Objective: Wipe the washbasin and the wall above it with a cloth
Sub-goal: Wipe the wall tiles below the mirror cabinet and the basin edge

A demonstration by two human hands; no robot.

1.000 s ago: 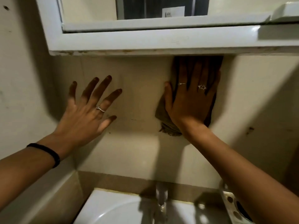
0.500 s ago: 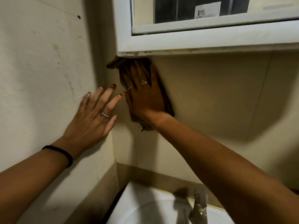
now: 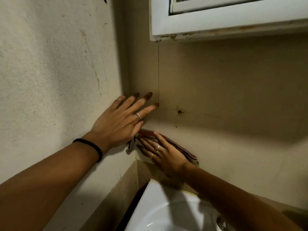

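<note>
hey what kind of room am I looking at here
Most likely a small bathroom: a white washbasin sits in the corner, a white-framed mirror cabinet hangs above it, and a tap shows at the basin's edge.

The right hand [image 3: 164, 153] lies flat on the cloth [image 3: 181, 150], pressing it against the wall [image 3: 225, 97] low in the corner, just above the washbasin [image 3: 166, 209]. The left hand [image 3: 122, 120] rests open with fingers spread, above the washbasin and just over the cloth, spanning the corner. A white mirror cabinet [image 3: 225, 25] hangs well above the washbasin. A black band [image 3: 93, 147] circles the left wrist.
</note>
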